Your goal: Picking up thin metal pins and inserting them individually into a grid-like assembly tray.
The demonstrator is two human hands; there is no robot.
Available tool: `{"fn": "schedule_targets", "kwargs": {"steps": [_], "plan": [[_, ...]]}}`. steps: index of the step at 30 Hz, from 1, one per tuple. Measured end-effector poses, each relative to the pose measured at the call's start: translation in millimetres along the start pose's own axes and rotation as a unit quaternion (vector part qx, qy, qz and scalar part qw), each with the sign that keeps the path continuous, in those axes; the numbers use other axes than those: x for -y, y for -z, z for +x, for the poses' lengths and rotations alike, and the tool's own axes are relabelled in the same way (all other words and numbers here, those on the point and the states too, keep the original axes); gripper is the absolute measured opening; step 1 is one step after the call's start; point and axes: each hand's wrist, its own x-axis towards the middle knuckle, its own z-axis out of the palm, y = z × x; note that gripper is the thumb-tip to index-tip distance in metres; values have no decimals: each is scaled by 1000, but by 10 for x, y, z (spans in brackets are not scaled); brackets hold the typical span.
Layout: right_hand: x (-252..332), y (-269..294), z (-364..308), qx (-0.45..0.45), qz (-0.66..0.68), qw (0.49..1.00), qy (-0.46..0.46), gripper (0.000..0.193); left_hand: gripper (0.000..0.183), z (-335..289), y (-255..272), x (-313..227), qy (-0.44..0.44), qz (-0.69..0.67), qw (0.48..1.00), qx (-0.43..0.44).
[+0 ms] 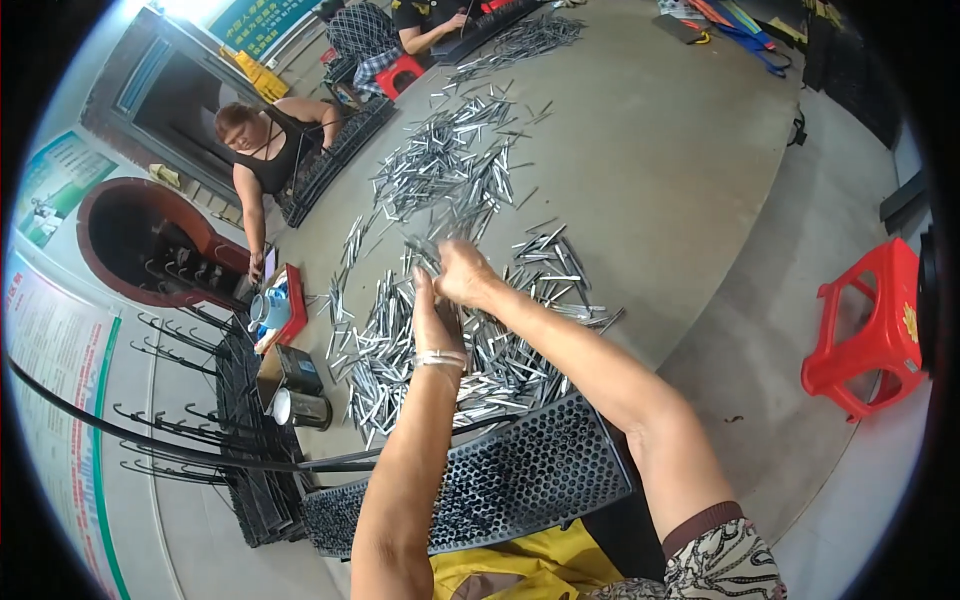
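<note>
My two hands are close together over a heap of short, thin silver metal rods [385, 320] on the table. My left hand [432, 322], with a bangle at its wrist, is closed, thumb up; a blurred bunch of rods [424, 252] sticks out past its tip. Beside it, my right hand [466, 276] is closed with its fingers curled in; what is between them cannot be made out. Below my forearms, a black tray [540, 462] full of round holes lies tilted at the table's near edge.
More rods [445, 155] spread across the table [670, 190]. At the left edge are a metal cup [302, 408], a dark box [298, 370] and a red tray [292, 315]. Hooked black racks [255, 430] stand left. A red stool [865, 330] stands right. Other people [275, 150] sit farther off.
</note>
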Motion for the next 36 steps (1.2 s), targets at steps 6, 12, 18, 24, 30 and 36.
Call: {"fn": "schedule_targets", "kwargs": {"steps": [6, 12, 18, 24, 30, 36], "plan": [[-277, -538, -41, -68, 96, 993, 22, 23, 41, 275, 176, 84, 15, -103, 988, 112], [-239, -527, -151, -13, 245, 969, 34, 35, 43, 435, 335, 114, 21, -106, 994, 1], [-377, -547, -207, -2, 405, 911, -75, 31, 75, 258, 123, 138, 18, -54, 996, -67], [103, -196, -389, -18, 506, 857, -94, 49, 99, 245, 162, 201, 17, -90, 995, -28], [-143, -308, -339, 22, 542, 828, -140, 62, 82, 24, -111, 135, -38, -19, 981, -189], [-204, -272, -356, 38, 354, 933, -49, 81, 36, 159, -24, 174, -8, -54, 965, -256]]}}
